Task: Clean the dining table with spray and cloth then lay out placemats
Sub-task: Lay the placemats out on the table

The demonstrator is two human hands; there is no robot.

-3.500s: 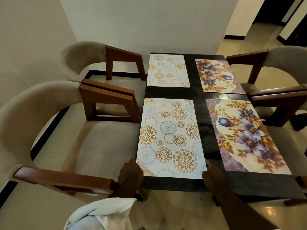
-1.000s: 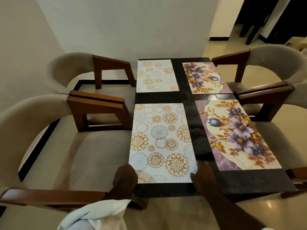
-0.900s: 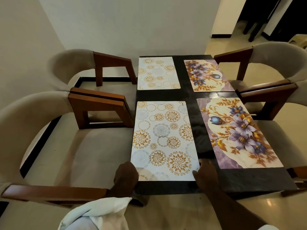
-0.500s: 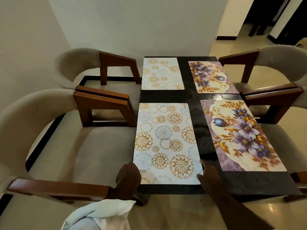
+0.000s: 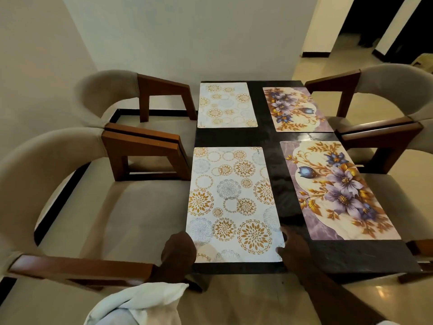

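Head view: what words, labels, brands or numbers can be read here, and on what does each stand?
None can be read.
Near circle-patterned placemat, far right corner: a tiny dark mark, perhaps a brand print, too small to read.
Far circle-patterned placemat, near flowered placemat, far flowered placemat, table, cloth: no lettering shows.

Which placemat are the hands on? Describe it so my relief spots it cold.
On the dark table, four placemats lie in two rows. Take the near left placemat, with the left hand at one near corner and the right hand at the other. It is white with gold and grey circles, unlike the purple flower placemat beside it; its twin lies farther back.
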